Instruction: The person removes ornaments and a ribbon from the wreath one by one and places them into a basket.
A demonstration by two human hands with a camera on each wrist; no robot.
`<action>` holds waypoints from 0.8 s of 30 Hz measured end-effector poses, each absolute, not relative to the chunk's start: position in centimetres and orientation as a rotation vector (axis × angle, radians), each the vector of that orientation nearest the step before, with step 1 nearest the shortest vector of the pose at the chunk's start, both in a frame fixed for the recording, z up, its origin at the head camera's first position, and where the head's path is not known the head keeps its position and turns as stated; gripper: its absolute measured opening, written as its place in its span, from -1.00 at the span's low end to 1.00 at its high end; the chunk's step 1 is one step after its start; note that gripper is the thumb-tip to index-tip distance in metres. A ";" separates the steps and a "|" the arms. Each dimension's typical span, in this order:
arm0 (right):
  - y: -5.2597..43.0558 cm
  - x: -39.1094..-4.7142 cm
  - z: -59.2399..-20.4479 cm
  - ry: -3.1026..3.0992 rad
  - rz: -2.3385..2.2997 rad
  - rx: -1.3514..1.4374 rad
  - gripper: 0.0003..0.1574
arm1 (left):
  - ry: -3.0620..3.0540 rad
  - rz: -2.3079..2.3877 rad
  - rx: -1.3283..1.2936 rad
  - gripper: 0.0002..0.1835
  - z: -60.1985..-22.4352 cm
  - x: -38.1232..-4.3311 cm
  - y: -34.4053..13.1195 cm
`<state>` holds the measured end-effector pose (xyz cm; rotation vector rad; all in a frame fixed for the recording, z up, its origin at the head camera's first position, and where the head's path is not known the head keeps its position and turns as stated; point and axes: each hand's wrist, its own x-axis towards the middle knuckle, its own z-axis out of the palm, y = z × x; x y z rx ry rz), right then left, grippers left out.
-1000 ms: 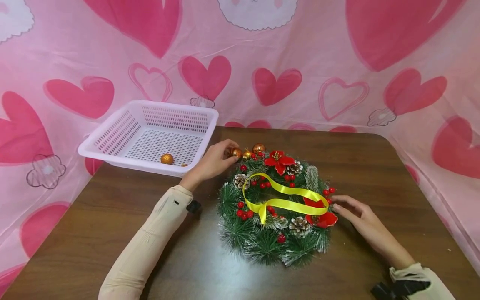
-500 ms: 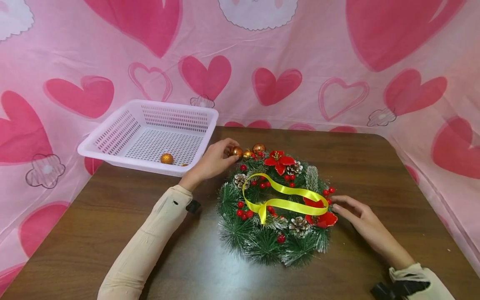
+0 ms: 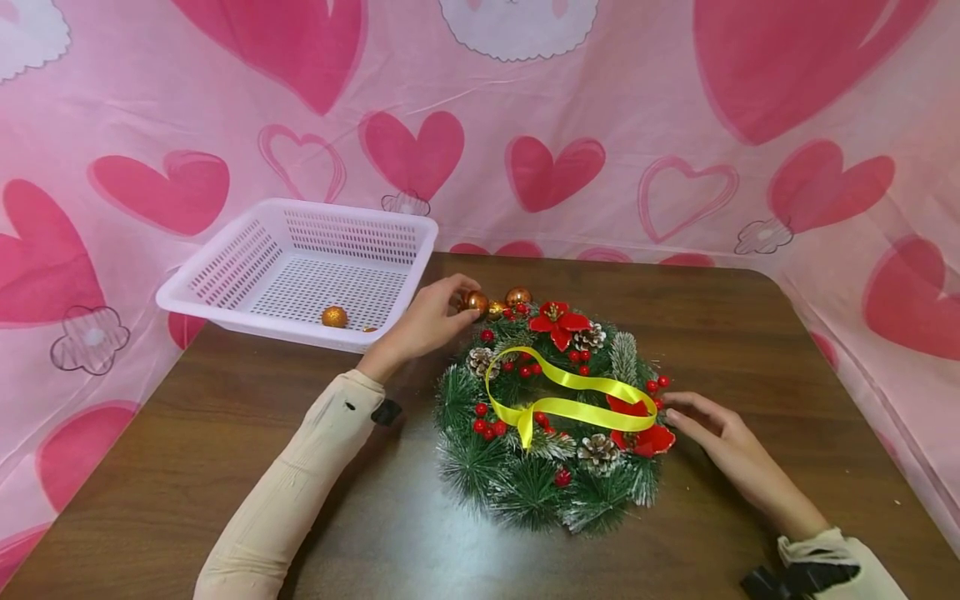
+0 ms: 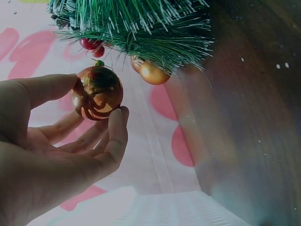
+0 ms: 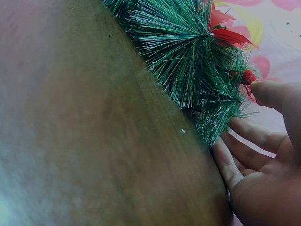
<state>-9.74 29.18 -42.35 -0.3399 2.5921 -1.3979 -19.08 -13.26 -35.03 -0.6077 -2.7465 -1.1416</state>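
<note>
A green artificial wreath (image 3: 532,492) lies flat on the table, trimmed with red flowers, berries and frosted pinecones. Across its middle runs a loop of yellow ribbon (image 3: 570,406). At the wreath's upper left edge my left hand (image 3: 429,321) pinches a shiny copper bauble (image 4: 98,93) between thumb and fingertips. Beside it sit a smaller gold bauble (image 3: 496,309) and another copper bauble (image 3: 518,297). On the opposite side, my right hand (image 3: 727,437) holds the wreath's outer edge, thumb at the red berries (image 5: 248,76) and fingers against the needles.
At the back left stands a white perforated plastic basket (image 3: 168,298), with a textured gold ball (image 3: 334,317) inside near its front wall. A pink cloth (image 3: 480,167) printed with hearts hangs behind the brown wooden table (image 3: 360,517).
The bauble in my left hand has shifted slightly to the right, covering more of the small gold bauble. My right hand and the wreath keep their places.
</note>
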 end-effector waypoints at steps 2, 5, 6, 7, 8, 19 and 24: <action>29.2 -9.7 -42.4 2.593 -1.400 -0.342 -0.53 | -2.747 -1.152 -0.605 -0.62 -34.9 -19.0 -13.3; 29.2 -9.7 -42.4 2.597 -1.398 -0.344 -0.53 | -2.748 -1.163 -0.599 -0.61 -34.7 -18.9 -13.3; 29.2 -9.7 -42.4 2.597 -1.398 -0.344 -0.54 | -2.749 -1.167 -0.598 -0.60 -34.6 -18.9 -13.3; 29.2 -9.7 -42.4 2.598 -1.398 -0.344 -0.54 | -2.749 -1.169 -0.598 -0.60 -34.6 -18.8 -13.3; 29.2 -9.7 -42.4 2.597 -1.399 -0.344 -0.54 | -2.748 -1.172 -0.596 -0.60 -34.5 -18.8 -13.3; 29.2 -9.8 -42.3 2.586 -1.396 -0.337 -0.52 | -2.719 -1.174 -0.621 -0.60 -34.1 -18.7 -13.4; 29.2 -9.8 -42.3 2.588 -1.385 -0.328 -0.52 | -2.701 -1.199 -0.629 -0.60 -33.9 -18.7 -13.6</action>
